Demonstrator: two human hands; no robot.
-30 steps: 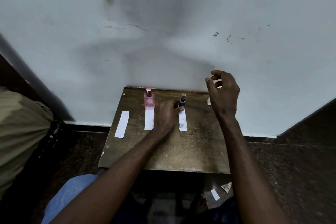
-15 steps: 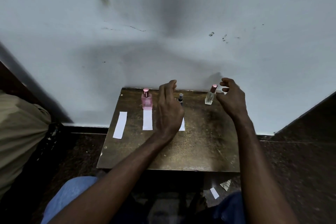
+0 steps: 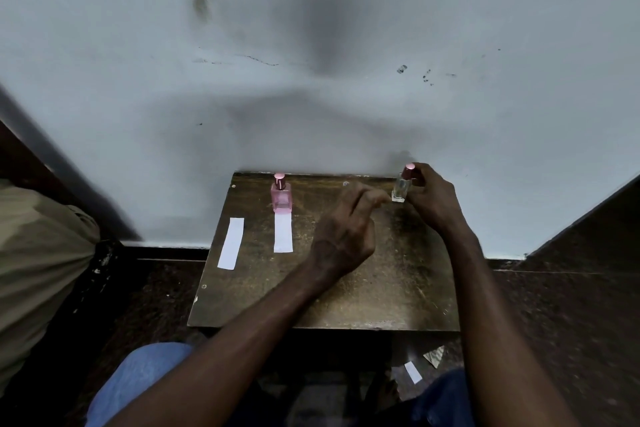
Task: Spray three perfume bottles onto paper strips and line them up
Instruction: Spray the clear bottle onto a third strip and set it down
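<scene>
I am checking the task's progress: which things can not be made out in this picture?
- Head view: a third bottle and third strip do not show; the left hand covers the table's middle.
- Left hand's fingertips are blurred; contact with the clear bottle is unsure.
- The right hand, gripping the clear bottle, hides its right side.
- Pink bottle: label too small.

Pink bottle [image 3: 281,197], clear bottle [image 3: 401,186] with pink cap, white paper strips [image 3: 231,243], mottled brown table [image 3: 381,288], pale grey wall [image 3: 311,45]
</scene>
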